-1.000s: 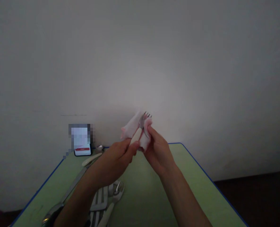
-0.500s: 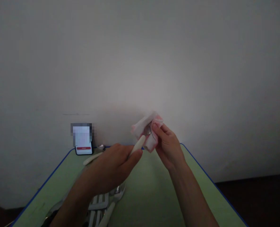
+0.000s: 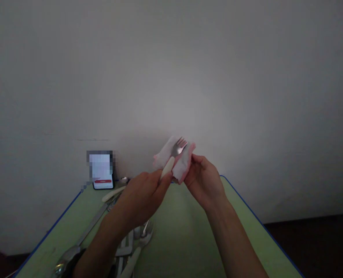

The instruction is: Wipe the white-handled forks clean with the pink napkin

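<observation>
My left hand (image 3: 148, 195) is closed around the pale handle of a fork (image 3: 168, 166), whose metal tines point up and away from me. Behind the fork head lies a white and pink cloth (image 3: 183, 166), spread under it. My right hand (image 3: 206, 181) supports this cloth from the right, thumb and fingers pinching its edge. The tines show uncovered against the fabric. Both hands are raised above the far part of the table.
The green table (image 3: 183, 239) has a blue edge and meets a plain wall. A phone (image 3: 103, 170) leans at its far left. A long metal ladle (image 3: 70, 256), another fork (image 3: 139, 247) and more pale-handled cutlery (image 3: 113, 193) lie around my left forearm.
The cloth has opened away from the fork head, so the tines now show. My right thumb has moved off the front of the cloth. My left forearm has shifted slightly.
</observation>
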Motion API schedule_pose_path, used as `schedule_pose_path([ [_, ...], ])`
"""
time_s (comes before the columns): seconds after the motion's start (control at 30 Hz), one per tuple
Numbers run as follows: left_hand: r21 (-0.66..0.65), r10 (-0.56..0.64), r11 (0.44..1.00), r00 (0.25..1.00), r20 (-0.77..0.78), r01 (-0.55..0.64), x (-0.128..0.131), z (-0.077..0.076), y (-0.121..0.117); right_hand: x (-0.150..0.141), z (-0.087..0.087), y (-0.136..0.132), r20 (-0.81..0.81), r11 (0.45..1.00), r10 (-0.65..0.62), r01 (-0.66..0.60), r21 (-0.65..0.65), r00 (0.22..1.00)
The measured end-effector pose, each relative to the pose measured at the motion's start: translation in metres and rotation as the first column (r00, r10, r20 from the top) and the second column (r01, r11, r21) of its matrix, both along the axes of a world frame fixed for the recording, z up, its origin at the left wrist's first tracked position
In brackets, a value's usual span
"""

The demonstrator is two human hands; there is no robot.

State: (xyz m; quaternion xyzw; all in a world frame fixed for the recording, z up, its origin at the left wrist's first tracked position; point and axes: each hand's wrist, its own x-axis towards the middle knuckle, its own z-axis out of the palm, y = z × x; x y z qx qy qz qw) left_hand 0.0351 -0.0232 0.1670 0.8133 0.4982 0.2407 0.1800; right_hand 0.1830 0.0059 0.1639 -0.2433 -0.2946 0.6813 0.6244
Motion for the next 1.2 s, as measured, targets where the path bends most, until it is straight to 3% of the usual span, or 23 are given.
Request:
schedule_pose_path([
  [0.17, -0.224, -0.031, 0.969, 0.954, 0.299, 0.101, -0.007, 0.003, -0.004, 0.0, -0.003, -0.001, 0.084, 0.995, 0.032, -0.04, 0.097, 0.996],
  [0.23, -0.275, -0.063, 0.947, 0.938, 0.342, 0.164, -0.011, 0.003, -0.005, 0.0, -0.004, -0.002, 0.138, 0.986, 0.071, -0.091, 0.14, 0.988],
  [0.4, -0.233, -0.196, 0.939, 0.951, 0.24, 0.253, -0.006, 0.006, -0.011, 0.0, -0.005, -0.003, 0.207, 0.981, 0.093, -0.125, 0.147, 0.974],
  [0.53, -0.116, -0.201, 0.968, 0.965, 0.17, 0.222, 0.003, 0.007, -0.013, -0.001, -0.005, -0.002, 0.222, 0.988, 0.032, -0.064, 0.141, 0.975],
  [0.73, -0.28, -0.194, 0.925, 0.953, 0.233, 0.257, -0.014, 0.007, -0.008, -0.001, -0.001, -0.003, 0.338, 0.976, -0.107, 0.034, 0.217, 0.935],
  [0.9, -0.369, -0.166, 0.899, 0.962, 0.216, 0.238, -0.03, 0.005, 0.001, 0.01, 0.009, -0.008, 0.546, 0.947, -0.184, -0.002, 0.322, 0.817],
  [1.07, -0.192, -0.086, 0.973, 0.975, 0.205, 0.126, -0.032, 0.003, 0.011, 0.019, 0.017, -0.009, 0.602, 0.901, -0.356, 0.092, 0.424, 0.714],
  [1.2, -0.123, -0.074, 0.987, 0.978, 0.193, 0.099, -0.03, 0.005, 0.008, 0.016, 0.015, -0.007, 0.505, 0.888, -0.39, 0.169, 0.428, 0.77],
])
